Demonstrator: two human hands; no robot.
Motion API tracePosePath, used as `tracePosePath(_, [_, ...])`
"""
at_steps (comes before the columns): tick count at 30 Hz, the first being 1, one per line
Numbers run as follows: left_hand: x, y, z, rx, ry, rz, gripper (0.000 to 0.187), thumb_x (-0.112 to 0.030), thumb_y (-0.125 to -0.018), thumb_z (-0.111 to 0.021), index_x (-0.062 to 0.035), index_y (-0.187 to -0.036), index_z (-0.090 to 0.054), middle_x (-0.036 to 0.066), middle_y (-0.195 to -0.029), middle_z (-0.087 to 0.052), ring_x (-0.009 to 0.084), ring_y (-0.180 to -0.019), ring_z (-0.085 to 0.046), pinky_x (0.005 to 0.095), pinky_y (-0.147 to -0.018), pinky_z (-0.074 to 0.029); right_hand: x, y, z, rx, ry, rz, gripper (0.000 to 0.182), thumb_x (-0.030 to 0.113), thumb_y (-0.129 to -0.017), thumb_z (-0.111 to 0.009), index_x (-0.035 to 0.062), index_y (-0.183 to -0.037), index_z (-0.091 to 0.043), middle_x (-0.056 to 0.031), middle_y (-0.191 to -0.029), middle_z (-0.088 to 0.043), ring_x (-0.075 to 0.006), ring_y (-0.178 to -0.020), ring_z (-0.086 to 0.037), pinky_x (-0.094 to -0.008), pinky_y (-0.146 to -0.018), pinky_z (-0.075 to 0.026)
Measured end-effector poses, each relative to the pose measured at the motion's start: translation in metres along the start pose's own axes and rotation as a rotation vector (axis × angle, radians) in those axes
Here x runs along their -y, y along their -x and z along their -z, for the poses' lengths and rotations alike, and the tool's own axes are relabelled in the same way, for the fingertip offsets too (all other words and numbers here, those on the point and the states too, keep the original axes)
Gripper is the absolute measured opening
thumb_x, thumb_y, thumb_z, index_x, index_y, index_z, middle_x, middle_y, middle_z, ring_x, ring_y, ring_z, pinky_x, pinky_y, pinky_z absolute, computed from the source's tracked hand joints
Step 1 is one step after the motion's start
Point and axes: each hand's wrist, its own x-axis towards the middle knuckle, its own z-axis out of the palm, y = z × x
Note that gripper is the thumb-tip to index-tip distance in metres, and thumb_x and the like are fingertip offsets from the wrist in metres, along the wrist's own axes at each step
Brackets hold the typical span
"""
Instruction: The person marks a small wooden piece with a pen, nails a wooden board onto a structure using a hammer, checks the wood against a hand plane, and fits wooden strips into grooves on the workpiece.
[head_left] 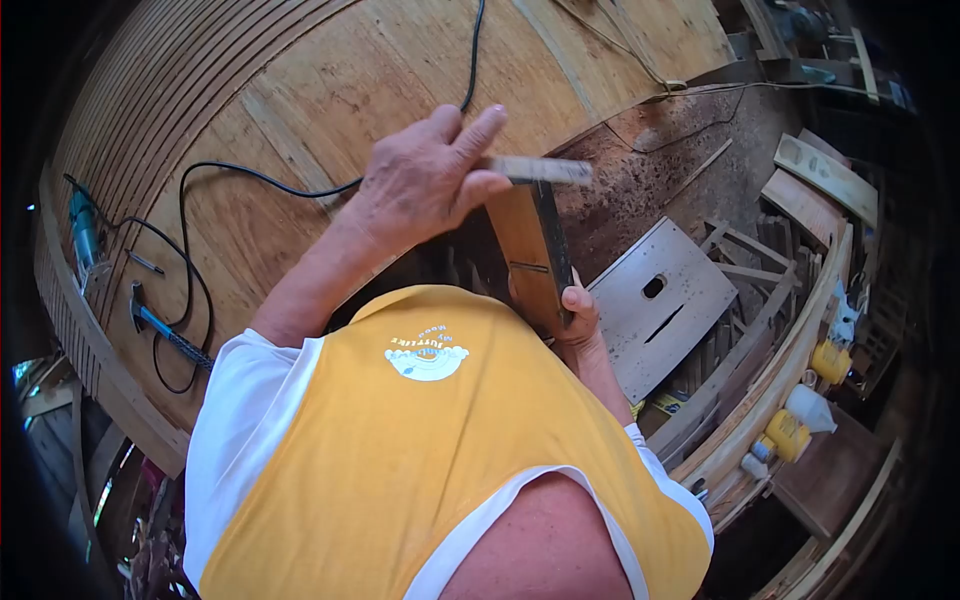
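My left hand [425, 175] is raised over the boards, its thumb and fingers closed on a flat pale strip [545, 170]. The strip is slightly blurred and lies over the upper end of a wooden block that looks like a hand plane [530, 255]. A narrow slot crosses the block's brown face, and one long side is dark. My right hand [580, 312] grips the lower end of this block from the right, in front of my chest; some of its fingers are hidden behind the wood.
Curved wooden planking [320, 90] spreads ahead and left, with a black cable [270, 180], a blue-handled hammer [165, 325] and a teal power tool [82, 225]. At right are a pale board with an oval hole [665, 310], wood scraps and yellow bottles [788, 435].
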Motion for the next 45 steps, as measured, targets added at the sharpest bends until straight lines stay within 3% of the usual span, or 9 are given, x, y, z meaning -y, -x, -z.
tracePosePath(2, [0.026,0.006,-0.005,-0.027,-0.137,0.031,0.039,-0.037,-0.100,-0.066,-0.0085,-0.127,-0.065,0.009,-0.087,-0.057,0.0287,-0.070,-0.062,0.0385,-0.061,-0.051,0.010,-0.010,0.003,-0.110,0.136,0.043,0.082,0.046,-0.069,-0.080,-0.0032,-0.131,-0.058,-0.0120,-0.107,-0.069,-0.0192,-0.092,-0.067,-0.0318,-0.083,-0.053])
tracePosePath(5, [0.048,0.016,-0.010,0.004,-0.174,0.081,0.033,-0.035,-0.098,-0.068,-0.0084,-0.116,-0.067,0.009,-0.085,-0.055,0.0286,-0.070,-0.061,0.0394,-0.060,-0.050,0.026,-0.034,0.019,-0.229,0.309,0.113,0.072,0.042,-0.072,-0.079,-0.0019,-0.126,-0.060,-0.0100,-0.103,-0.070,-0.0158,-0.089,-0.065,-0.0306,-0.082,-0.052])
tracePosePath(13, [0.043,0.012,-0.028,0.023,-0.288,0.253,0.030,-0.031,-0.093,-0.073,-0.0072,-0.110,-0.067,0.009,-0.084,-0.053,0.0280,-0.073,-0.061,0.0401,-0.061,-0.050,0.106,-0.109,0.045,-0.462,1.081,0.344,0.055,0.023,-0.079,-0.080,-0.0019,-0.121,-0.055,-0.0047,-0.097,-0.062,-0.0107,-0.082,-0.058,-0.0286,-0.076,-0.051])
tracePosePath(17, [0.033,0.001,-0.042,0.007,-0.325,0.338,0.033,-0.029,-0.092,-0.075,-0.0055,-0.114,-0.067,0.009,-0.085,-0.054,0.0283,-0.074,-0.062,0.0402,-0.062,-0.051,0.119,-0.142,0.081,-0.360,1.472,0.561,0.063,0.019,-0.071,-0.085,-0.0017,-0.121,-0.054,-0.0173,-0.108,-0.061,-0.0293,-0.098,-0.064,-0.0410,-0.090,-0.052])
tracePosePath(18, [0.030,-0.002,-0.046,0.007,-0.327,0.360,0.034,-0.028,-0.092,-0.075,-0.0050,-0.116,-0.067,0.009,-0.085,-0.054,0.0285,-0.075,-0.062,0.0400,-0.062,-0.051,0.117,-0.145,0.089,-0.357,1.472,0.555,0.067,0.020,-0.066,-0.087,-0.0014,-0.120,-0.054,-0.0211,-0.110,-0.058,-0.0390,-0.105,-0.060,-0.0467,-0.093,-0.049])
tracePosePath(22, [0.021,-0.010,-0.060,-0.010,-0.339,0.417,0.038,-0.025,-0.090,-0.077,-0.0033,-0.120,-0.067,0.010,-0.086,-0.055,0.0294,-0.076,-0.063,0.0395,-0.064,-0.052,0.116,-0.155,0.093,-0.233,1.575,0.699,0.069,0.022,-0.065,-0.090,-0.0005,-0.117,-0.052,-0.0186,-0.105,-0.056,-0.0390,-0.102,-0.056,-0.0481,-0.089,-0.047])
tracePosePath(26, [0.013,-0.016,-0.071,-0.049,-0.364,0.446,0.038,-0.023,-0.090,-0.078,-0.0022,-0.120,-0.068,0.011,-0.088,-0.056,0.0299,-0.076,-0.063,0.0391,-0.064,-0.053,0.125,-0.156,0.090,-0.139,1.658,0.594,0.078,0.026,-0.062,-0.094,0.0004,-0.120,-0.049,-0.0175,-0.106,-0.053,-0.0378,-0.103,-0.054,-0.0478,-0.089,-0.046])
tracePosePath(32, [0.001,-0.024,-0.078,-0.035,-0.391,0.497,0.037,-0.022,-0.090,-0.078,-0.0017,-0.119,-0.068,0.011,-0.088,-0.056,0.0303,-0.077,-0.064,0.0397,-0.066,-0.053,0.141,-0.171,0.079,0.059,1.641,0.729,0.083,0.029,-0.062,-0.096,0.0007,-0.125,-0.049,-0.0191,-0.113,-0.055,-0.0380,-0.107,-0.054,-0.0485,-0.093,-0.046])
tracePosePath(45, [-0.011,-0.027,-0.084,-0.054,-0.381,0.534,0.035,-0.018,-0.089,-0.078,-0.0013,-0.117,-0.067,0.012,-0.089,-0.058,0.0314,-0.077,-0.064,0.0406,-0.067,-0.054,0.129,-0.178,0.093,0.041,1.578,0.779,0.075,0.023,-0.064,-0.090,-0.0001,-0.124,-0.050,-0.0202,-0.114,-0.055,-0.0387,-0.108,-0.054,-0.0491,-0.095,-0.046])
